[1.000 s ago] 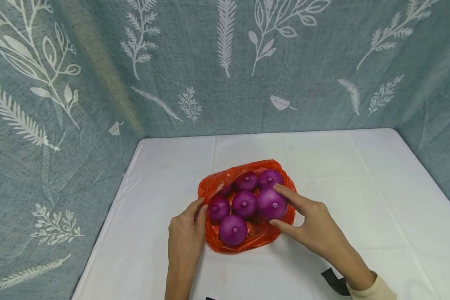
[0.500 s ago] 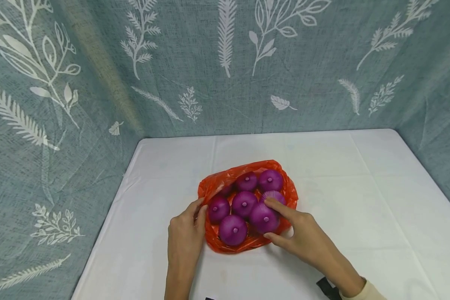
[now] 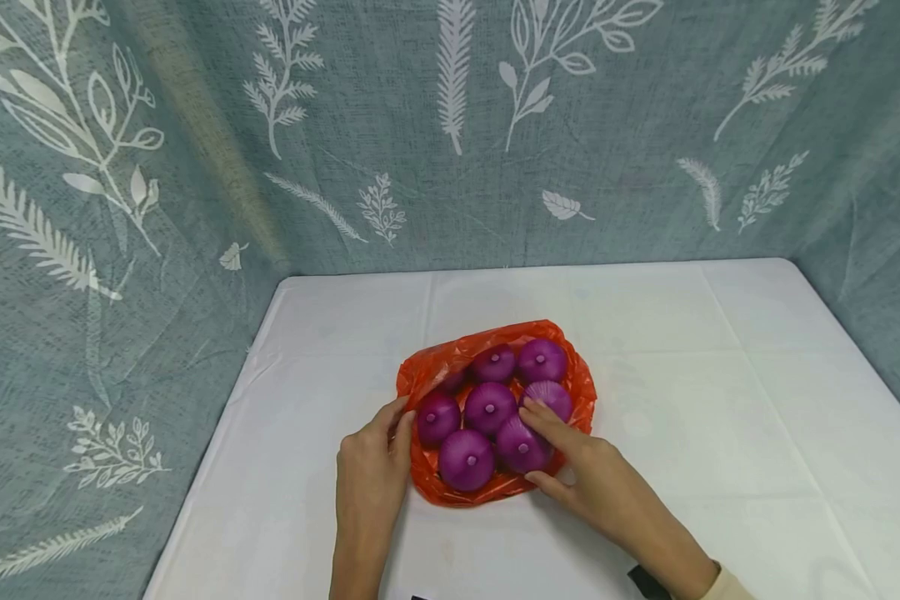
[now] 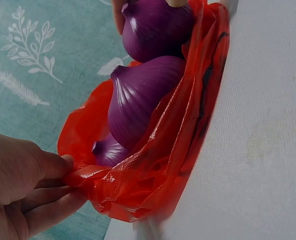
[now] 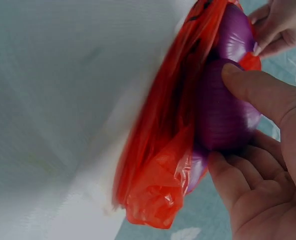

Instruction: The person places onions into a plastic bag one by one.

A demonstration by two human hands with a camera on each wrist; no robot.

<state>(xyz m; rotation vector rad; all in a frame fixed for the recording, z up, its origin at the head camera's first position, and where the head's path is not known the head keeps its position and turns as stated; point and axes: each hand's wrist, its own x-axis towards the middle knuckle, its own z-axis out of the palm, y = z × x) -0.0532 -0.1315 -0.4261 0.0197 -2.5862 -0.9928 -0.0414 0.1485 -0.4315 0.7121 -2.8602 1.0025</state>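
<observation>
An orange-red plastic bag (image 3: 444, 360) sits mid-table in the head view, its mouth spread wide around several purple onions. With thumb and fingers my left hand (image 3: 370, 467) pinches the bag's left rim; the left wrist view shows the plastic (image 4: 90, 175) between its fingertips. My right hand (image 3: 596, 483) holds an onion (image 3: 523, 447) at the bag's front right, the thumb on one side and fingers on the other. This held onion (image 5: 222, 112) is low among the others, beside the front onion (image 3: 467, 461). Another onion (image 3: 546, 400) lies just behind it, partly covered by my fingers.
Under the bag is a table with a white cloth (image 3: 682, 375). A blue-green curtain with white leaf prints (image 3: 495, 208) hangs behind it and along the sides. A small black object (image 3: 648, 582) shows beside the right wrist.
My right hand has brought the onion leftward, toward me and down into the bag's front right, uncovering the onion behind. The left hand has stayed at the rim.
</observation>
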